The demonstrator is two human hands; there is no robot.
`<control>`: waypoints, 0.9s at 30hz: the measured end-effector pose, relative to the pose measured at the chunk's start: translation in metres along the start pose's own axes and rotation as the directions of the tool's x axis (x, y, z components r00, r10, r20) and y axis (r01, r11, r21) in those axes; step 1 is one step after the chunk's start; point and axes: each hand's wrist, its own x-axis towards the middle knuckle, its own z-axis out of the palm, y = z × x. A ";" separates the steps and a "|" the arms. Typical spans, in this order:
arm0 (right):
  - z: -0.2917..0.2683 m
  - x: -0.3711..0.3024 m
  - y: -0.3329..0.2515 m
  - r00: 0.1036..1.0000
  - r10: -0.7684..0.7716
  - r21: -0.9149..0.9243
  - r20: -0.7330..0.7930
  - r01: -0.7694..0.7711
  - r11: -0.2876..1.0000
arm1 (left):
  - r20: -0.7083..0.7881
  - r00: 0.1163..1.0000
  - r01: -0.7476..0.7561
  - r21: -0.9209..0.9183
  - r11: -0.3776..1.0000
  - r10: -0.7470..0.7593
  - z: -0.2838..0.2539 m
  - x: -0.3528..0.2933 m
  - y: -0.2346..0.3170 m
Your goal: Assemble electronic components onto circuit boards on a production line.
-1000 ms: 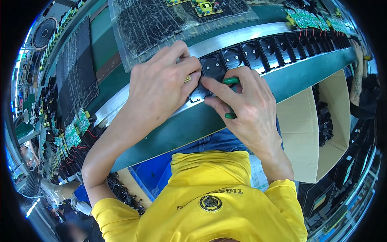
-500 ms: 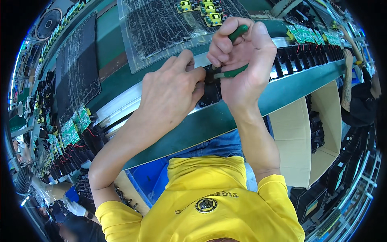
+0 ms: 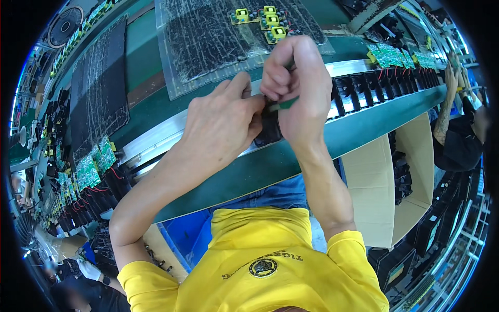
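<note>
Head view, workshop bench. A green bench top is crossed by a metal rail. At 12 o'clock, a scratched black mat on which small circuit boards with yellow-wrapped components are laid. At 2 o'clock, a row of black housings, with green boards and red wires grouped behind it. At 9 o'clock, further green boards. Between 3 and 4 o'clock, an open cardboard box; dark parts are contained in it. At 7 o'clock, a blue bin.

Changes: half a second ago the palm of the right hand was exposed and two widely spread green handles were shown; now the fingers are curled in and only a little green is seen. The left hand is kept in nearly the same place.

Black housing: just off centre towards 1 o'clock, at the rail; dark, glossy, largely covered by the hands. The left fingers are bent against it from 11 o'clock; whether anything is pinched cannot be told. The right hand, at 1 o'clock, is closed around a green-handled tool, its tip pointed towards the left fingertips.
</note>
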 end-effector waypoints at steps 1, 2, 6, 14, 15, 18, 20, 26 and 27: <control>0.021 -0.006 -0.013 0.995 0.016 -0.039 -0.098 -0.020 0.999 | 0.041 0.999 -0.003 -0.016 1.000 0.004 -0.003 0.001 -0.002; 0.028 -0.017 -0.032 0.997 0.024 -0.032 -0.078 -0.027 0.999 | 0.083 0.997 0.000 -0.031 1.000 0.003 -0.009 0.001 -0.002; -0.001 -0.062 -0.072 0.946 0.013 -0.928 0.323 0.314 0.203 | 0.278 0.961 0.017 -0.040 0.999 -0.005 -0.041 0.019 -0.004; -0.016 -0.087 -0.054 0.923 0.127 -0.887 0.363 0.384 -0.256 | -0.040 0.996 -0.064 0.220 0.973 0.074 -0.032 0.046 -0.004; -0.019 -0.086 -0.057 0.927 0.117 -0.888 0.356 0.375 -0.267 | -0.088 0.988 -0.103 0.201 0.974 0.123 -0.026 0.041 -0.001; -0.024 -0.085 -0.069 0.956 -0.017 -0.948 0.292 0.286 -0.140 | -0.131 0.971 -0.178 0.145 0.973 0.198 -0.003 0.009 0.005; -0.035 -0.084 -0.081 0.970 -0.142 -0.977 0.199 0.185 -0.105 | -0.125 0.970 -0.196 0.103 0.975 0.208 -0.005 -0.015 0.004; -0.139 -0.056 -0.133 0.905 -0.397 -0.828 -0.151 -0.335 -0.449 | 0.065 0.998 -0.044 0.290 0.956 0.026 -0.064 -0.100 -0.040; -0.148 -0.052 -0.136 0.906 -0.395 -0.830 -0.154 -0.335 -0.445 | 0.069 0.997 -0.043 0.294 0.955 0.023 -0.071 -0.121 -0.051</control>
